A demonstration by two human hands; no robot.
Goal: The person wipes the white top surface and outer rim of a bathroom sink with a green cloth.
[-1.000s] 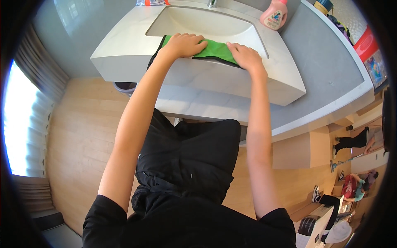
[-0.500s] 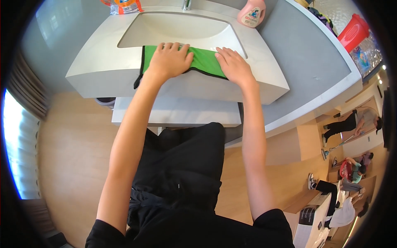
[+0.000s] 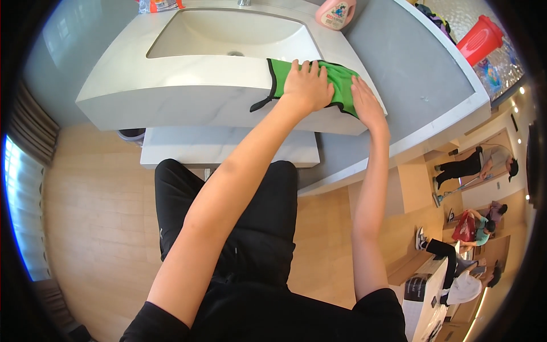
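A green cloth (image 3: 342,82) with black edging lies over the front right part of the white washbasin counter (image 3: 188,73), its black loop hanging down the front face. My left hand (image 3: 307,88) rests flat on the cloth with fingers stretched out. At the cloth's right end my right hand (image 3: 369,105) lies palm down, its fingers extended over the edge near the counter's corner. Both hands are open and press on the cloth without gripping it. Behind them is the white sink basin (image 3: 228,34), its drain showing near the front.
A pink detergent bottle (image 3: 335,15) stands behind the basin's right side, with a tap (image 3: 244,3) at the back. An orange and white packet (image 3: 158,5) sits back left. Below is a white ledge (image 3: 228,148). A red container (image 3: 480,40) is beyond the grey partition (image 3: 407,74). Several people are far right.
Both hands have slid right along the counter's front, taking the green cloth from before the basin to the right corner. The view has shifted slightly, and my legs appear farther apart.
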